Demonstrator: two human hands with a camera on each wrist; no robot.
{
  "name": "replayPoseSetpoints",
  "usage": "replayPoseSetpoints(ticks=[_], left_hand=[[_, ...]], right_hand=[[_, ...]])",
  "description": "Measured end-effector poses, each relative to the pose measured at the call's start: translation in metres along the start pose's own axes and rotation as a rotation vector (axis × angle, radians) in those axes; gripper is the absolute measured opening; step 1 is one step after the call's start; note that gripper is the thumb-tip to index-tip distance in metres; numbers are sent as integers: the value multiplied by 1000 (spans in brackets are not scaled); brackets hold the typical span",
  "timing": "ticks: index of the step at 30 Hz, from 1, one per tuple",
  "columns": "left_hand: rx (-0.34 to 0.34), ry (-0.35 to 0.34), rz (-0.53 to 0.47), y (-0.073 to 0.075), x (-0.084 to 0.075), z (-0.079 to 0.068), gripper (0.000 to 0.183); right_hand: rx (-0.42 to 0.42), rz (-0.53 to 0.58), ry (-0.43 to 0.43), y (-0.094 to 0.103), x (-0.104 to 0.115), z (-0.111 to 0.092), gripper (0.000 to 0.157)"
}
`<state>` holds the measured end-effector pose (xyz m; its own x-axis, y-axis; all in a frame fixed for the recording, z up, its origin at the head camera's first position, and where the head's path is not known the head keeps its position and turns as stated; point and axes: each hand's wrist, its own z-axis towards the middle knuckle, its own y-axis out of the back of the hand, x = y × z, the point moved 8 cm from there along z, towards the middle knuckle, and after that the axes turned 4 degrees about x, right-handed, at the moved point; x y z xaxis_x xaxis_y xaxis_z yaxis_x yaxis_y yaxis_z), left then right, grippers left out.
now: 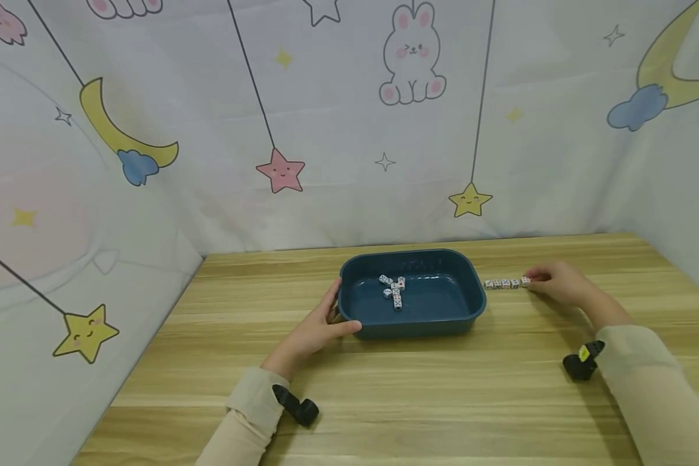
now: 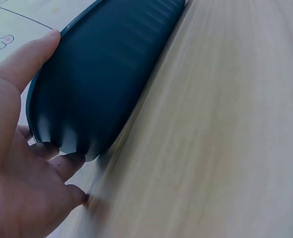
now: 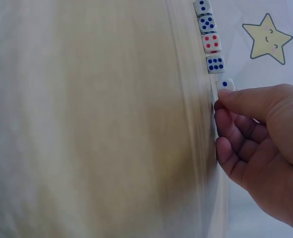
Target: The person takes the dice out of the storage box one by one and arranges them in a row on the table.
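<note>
A dark blue rectangular tray stands on the table with several white dice in its left part. My left hand holds the tray's left front corner, thumb against the front near the rim and fingers along the left end. In the left wrist view, the fingertips touch the tray's end wall. To the right of the tray, several dice form a row. My right hand pinches one die at the row's right end, a small gap from its neighbour.
The wooden table meets a printed cloth backdrop behind the tray. Black wrist cameras sit on the left sleeve and the right sleeve. The dice row lies close to the tray's right wall.
</note>
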<state>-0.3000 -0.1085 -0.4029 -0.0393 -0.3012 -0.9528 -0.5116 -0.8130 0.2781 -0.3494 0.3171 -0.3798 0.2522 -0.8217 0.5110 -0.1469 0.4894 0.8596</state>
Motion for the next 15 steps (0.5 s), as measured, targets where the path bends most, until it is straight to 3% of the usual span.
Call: replayPoseSetpoints(ticks=[15], left_hand=[[4,4,2,0,1,0,102]], right_hand=[[22,-3,-10,-3,2,1,24]])
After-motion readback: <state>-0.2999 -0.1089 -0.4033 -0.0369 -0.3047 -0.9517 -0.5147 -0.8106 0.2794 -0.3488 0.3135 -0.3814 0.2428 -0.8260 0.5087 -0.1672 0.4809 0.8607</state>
